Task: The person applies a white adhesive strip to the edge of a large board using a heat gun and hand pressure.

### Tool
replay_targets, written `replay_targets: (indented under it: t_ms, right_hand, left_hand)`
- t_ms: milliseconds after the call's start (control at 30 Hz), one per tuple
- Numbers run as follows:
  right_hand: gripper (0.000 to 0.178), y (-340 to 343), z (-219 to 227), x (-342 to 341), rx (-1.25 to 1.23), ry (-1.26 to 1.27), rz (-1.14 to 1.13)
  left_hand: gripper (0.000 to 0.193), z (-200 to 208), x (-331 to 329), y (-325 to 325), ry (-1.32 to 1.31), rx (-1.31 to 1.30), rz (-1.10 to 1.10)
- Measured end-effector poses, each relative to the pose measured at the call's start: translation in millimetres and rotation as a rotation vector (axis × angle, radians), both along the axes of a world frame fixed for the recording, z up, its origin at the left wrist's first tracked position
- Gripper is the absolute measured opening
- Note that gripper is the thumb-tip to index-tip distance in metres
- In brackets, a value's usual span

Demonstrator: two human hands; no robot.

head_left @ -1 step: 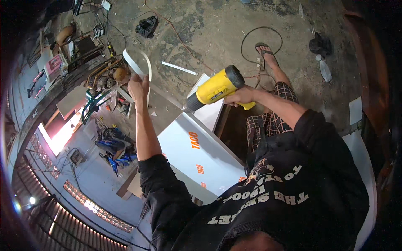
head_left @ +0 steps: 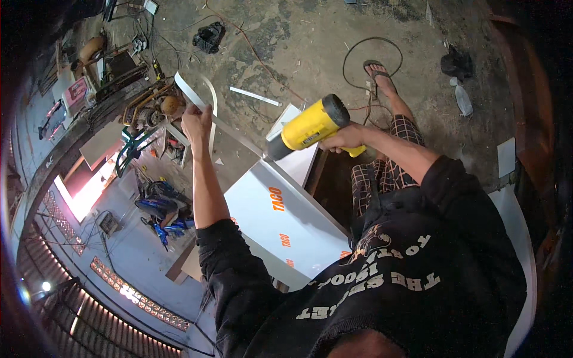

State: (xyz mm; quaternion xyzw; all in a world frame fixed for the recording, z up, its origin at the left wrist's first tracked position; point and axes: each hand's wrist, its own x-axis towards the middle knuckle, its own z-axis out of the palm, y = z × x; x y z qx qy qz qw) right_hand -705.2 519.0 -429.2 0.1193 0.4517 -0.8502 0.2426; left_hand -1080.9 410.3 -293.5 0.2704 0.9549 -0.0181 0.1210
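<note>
My left hand [head_left: 197, 124] is closed around a thin white edge-banding strip [head_left: 188, 90]. One end sticks up past my fingers, another length curls beside them, and a stretch runs taut to the panel's far corner. My right hand [head_left: 343, 139] grips the handle of a yellow heat gun [head_left: 311, 123] with a black rear cap. Its dark nozzle points down-left, right by the corner where the strip meets the panel. In front of my body lies the white panel [head_left: 256, 212] with orange lettering, its long edge facing right.
Another white board [head_left: 301, 158] leans behind the panel. A narrow white strip [head_left: 255, 96], cables [head_left: 262, 59] and a black plastic bag [head_left: 209, 38] lie on the floor. Tools and clutter, including a green-framed saw [head_left: 126, 149], stand at left. My sandaled foot [head_left: 381, 76] is at upper right.
The heat gun and my right hand have shifted very slightly right and down. My left hand, the strip and the panel look almost the same.
</note>
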Motion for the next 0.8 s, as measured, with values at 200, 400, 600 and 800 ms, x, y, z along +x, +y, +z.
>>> replay_targets:
  t_ms: [200,400,600,800]
  right_hand:
    - [0.039,20.3,31.8,32.2,0.074,0.0,0.225]
    - [0.035,-3.2,5.9,4.3,0.0,-0.029,-0.001]
    - [0.029,-22.0,-4.7,93.3,0.271,0.211,0.047]
    - [0.029,2.7,19.7,52.1,0.092,-0.017,0.104]
  left_hand:
    - [0.035,-4.9,-5.9,-3.0,-0.004,0.048,0.032]
    - [0.034,-3.5,-27.6,-13.0,-0.071,0.056,-0.027]
    - [0.039,-4.2,-42.7,-13.0,0.006,-0.063,-0.02]
    - [0.041,0.1,-38.3,-16.3,-0.06,-0.038,0.072]
